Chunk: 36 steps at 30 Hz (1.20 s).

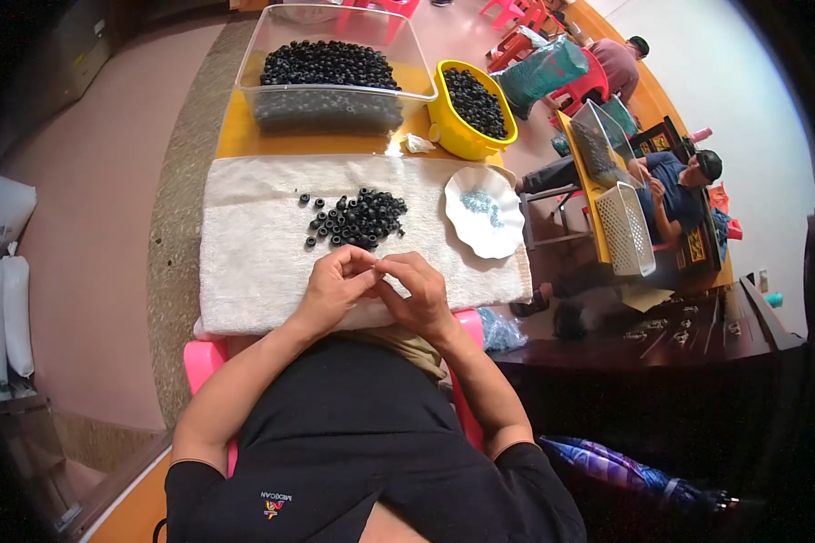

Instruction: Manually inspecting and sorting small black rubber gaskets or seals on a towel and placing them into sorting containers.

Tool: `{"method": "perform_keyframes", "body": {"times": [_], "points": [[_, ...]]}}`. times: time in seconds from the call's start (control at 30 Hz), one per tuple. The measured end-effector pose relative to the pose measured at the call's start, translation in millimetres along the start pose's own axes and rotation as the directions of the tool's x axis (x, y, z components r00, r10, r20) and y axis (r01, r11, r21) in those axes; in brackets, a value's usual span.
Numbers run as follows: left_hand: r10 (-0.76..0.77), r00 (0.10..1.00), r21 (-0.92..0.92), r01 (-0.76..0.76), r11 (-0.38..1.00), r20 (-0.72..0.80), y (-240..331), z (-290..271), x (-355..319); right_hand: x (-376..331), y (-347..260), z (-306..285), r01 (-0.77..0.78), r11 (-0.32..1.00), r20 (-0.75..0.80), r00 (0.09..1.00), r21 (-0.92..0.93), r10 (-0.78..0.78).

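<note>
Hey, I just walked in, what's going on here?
The person's left hand and right hand come together at the fingertips over a white towel; anything pinched there is too small to identify. Beyond lies a pile of small black pieces, with a white dish of pale blue bits to its right. Farther back, a clear tub and a yellow basin hold many more black pieces.

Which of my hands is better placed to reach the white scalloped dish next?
Probably your right hand: it is nearer the dish, with only towel between, while your left hand sits farther away. Their fingertips appear to meet, though.
</note>
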<state>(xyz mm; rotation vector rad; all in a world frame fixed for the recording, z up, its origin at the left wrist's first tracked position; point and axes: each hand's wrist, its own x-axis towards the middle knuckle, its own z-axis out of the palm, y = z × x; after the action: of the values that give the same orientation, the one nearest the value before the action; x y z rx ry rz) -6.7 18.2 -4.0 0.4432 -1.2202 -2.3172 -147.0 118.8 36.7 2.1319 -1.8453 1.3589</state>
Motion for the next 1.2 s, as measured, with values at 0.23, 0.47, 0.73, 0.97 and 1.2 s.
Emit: {"method": "perform_keyframes", "body": {"times": [0.23, 0.47, 0.73, 0.97, 1.2], "points": [[-0.052, 0.995, 0.016, 0.053, 0.998, -0.080, 9, 5, -4, -3, 6, -32, -0.119, 0.993, 0.023, 0.993, -0.011, 0.119], [-0.048, 0.997, 0.050, 0.052, 0.997, -0.068, 10, 8, -3, -10, 85, -129, -0.373, 0.667, -0.120, 0.911, -0.644, 0.394], [-0.041, 0.997, 0.061, 0.044, 0.997, -0.061, 7, 4, -3, 4, 110, -138, -0.433, 0.485, -0.022, 0.762, -0.760, 0.647], [-0.041, 0.997, 0.069, 0.045, 0.997, -0.063, 6, 3, -3, 1, 123, -134, -0.457, 0.528, -0.023, 0.771, -0.716, 0.636], [-0.035, 0.998, 0.054, 0.038, 0.998, -0.044, 7, 3, -2, -6, 123, -130, -0.334, 0.742, 0.072, 0.887, -0.581, 0.456]]}}
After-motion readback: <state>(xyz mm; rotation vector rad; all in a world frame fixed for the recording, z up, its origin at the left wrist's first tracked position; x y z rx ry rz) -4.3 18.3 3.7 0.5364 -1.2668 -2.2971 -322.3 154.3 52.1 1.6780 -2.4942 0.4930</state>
